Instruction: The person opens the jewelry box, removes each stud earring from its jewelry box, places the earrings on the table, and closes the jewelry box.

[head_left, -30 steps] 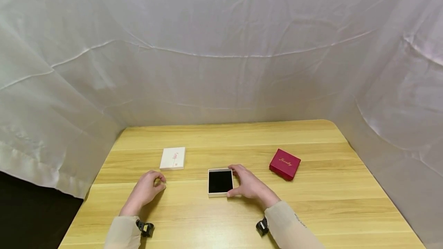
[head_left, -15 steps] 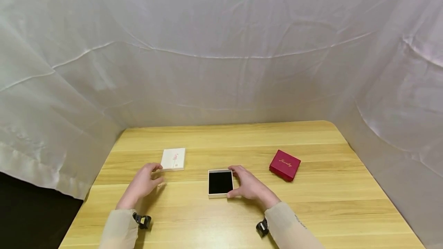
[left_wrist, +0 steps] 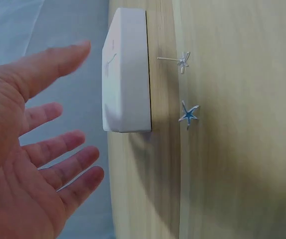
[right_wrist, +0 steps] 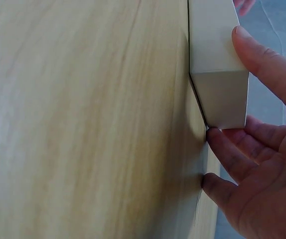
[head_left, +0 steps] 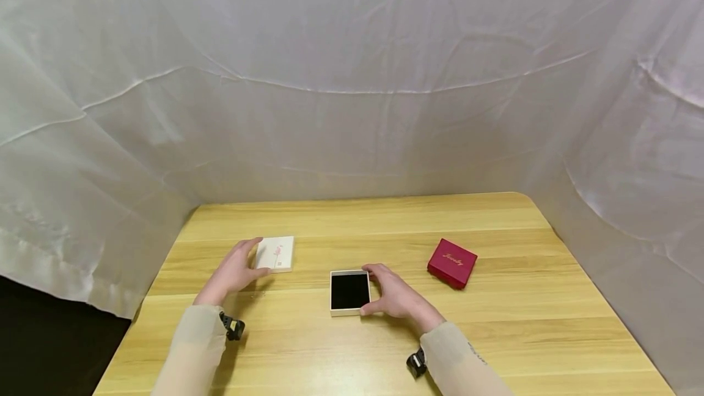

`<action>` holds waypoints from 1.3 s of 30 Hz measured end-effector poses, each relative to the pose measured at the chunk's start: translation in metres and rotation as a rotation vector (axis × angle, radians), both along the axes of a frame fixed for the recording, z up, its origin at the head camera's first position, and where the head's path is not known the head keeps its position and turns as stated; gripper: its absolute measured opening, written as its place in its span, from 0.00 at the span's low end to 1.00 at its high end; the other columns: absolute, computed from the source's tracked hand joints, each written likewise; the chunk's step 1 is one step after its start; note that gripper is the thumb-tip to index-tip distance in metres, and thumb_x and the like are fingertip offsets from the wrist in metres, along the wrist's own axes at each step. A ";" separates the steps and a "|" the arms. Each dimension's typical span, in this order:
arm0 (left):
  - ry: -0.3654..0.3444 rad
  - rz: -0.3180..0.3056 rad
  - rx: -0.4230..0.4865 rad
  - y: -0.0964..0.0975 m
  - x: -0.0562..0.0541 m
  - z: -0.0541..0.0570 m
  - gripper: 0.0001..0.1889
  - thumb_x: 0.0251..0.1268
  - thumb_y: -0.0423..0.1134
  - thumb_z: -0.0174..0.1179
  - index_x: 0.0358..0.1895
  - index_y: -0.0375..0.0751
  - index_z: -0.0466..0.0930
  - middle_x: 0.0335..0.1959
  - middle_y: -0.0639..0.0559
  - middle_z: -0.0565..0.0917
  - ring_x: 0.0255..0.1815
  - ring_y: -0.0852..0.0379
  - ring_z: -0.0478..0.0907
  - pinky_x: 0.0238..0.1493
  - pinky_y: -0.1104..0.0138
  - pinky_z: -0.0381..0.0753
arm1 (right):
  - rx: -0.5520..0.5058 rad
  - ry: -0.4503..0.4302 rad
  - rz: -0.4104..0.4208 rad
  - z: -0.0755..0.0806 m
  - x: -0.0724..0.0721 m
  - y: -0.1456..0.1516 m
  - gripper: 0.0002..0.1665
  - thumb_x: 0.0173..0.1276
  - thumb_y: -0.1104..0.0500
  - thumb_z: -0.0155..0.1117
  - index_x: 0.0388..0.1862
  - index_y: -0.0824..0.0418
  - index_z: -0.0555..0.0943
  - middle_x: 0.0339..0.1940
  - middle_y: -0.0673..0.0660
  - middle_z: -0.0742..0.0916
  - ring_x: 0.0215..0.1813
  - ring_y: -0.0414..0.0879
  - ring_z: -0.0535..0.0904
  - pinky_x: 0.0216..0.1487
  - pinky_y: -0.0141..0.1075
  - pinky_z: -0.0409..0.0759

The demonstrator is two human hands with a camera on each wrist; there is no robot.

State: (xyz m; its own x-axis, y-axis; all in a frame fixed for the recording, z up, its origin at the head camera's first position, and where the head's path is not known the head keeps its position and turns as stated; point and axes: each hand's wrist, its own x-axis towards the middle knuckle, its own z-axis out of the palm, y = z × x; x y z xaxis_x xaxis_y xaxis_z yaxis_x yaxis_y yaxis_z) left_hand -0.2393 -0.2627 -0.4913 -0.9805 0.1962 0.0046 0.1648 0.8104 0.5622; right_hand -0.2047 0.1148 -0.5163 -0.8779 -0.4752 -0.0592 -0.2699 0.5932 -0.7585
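My left hand [head_left: 233, 271] is spread at the left side of a white lid [head_left: 276, 253] with a pink flower print, thumb near its front corner. In the left wrist view the fingers are apart from the lid [left_wrist: 133, 69]. Two small star-shaped stud earrings lie on the table in front of the lid, one blue earring [left_wrist: 188, 115] and one silvery earring [left_wrist: 183, 62] with its post sticking out. My right hand [head_left: 393, 295] holds the right side of an open white jewelry box base [head_left: 345, 313] lined in black, thumb at its front corner, fingers at the back.
A dark red box [head_left: 453, 263] with gold "Jewelry" lettering sits on the right of the wooden table [head_left: 495, 335]. Pale grey cloth [head_left: 352, 139] hangs behind the table and along both sides.
My left hand has let go of the small earrings, which now lie on the table. It has moved forward to the white lid, fingers spreading. The right hand keeps its hold.
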 end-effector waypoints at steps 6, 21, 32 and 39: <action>-0.034 -0.008 0.016 0.001 -0.012 -0.005 0.49 0.52 0.47 0.75 0.74 0.32 0.58 0.70 0.27 0.61 0.67 0.28 0.60 0.65 0.36 0.60 | 0.001 -0.001 0.000 0.000 0.000 0.000 0.53 0.49 0.52 0.82 0.70 0.65 0.66 0.66 0.61 0.73 0.66 0.56 0.71 0.68 0.52 0.66; -0.099 -0.047 0.039 0.004 -0.028 -0.015 0.54 0.44 0.43 0.79 0.73 0.29 0.56 0.72 0.26 0.56 0.68 0.27 0.58 0.66 0.36 0.57 | -0.004 -0.016 -0.002 0.002 -0.001 0.000 0.53 0.49 0.52 0.82 0.70 0.65 0.66 0.66 0.61 0.74 0.66 0.57 0.71 0.68 0.53 0.66; -0.134 -0.048 0.029 0.005 -0.031 -0.018 0.52 0.46 0.37 0.77 0.73 0.26 0.55 0.74 0.25 0.51 0.70 0.25 0.53 0.68 0.36 0.52 | 0.013 0.000 0.003 0.003 0.000 0.001 0.54 0.50 0.50 0.82 0.71 0.65 0.65 0.66 0.60 0.74 0.65 0.56 0.71 0.68 0.53 0.66; -0.124 -0.032 0.025 0.005 -0.032 -0.019 0.49 0.47 0.37 0.77 0.71 0.25 0.58 0.71 0.25 0.57 0.68 0.27 0.59 0.68 0.38 0.57 | 0.019 0.010 0.010 0.003 0.000 0.001 0.54 0.50 0.50 0.82 0.71 0.66 0.66 0.66 0.60 0.74 0.65 0.56 0.71 0.68 0.53 0.66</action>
State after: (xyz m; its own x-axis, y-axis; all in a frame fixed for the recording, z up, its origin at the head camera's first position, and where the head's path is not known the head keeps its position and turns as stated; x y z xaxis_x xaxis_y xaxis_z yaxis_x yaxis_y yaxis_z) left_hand -0.2711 -0.2575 -0.5106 -0.9670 0.2290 -0.1115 0.1182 0.7914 0.5997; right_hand -0.2044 0.1156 -0.5133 -0.8737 -0.4829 -0.0591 -0.2837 0.6045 -0.7443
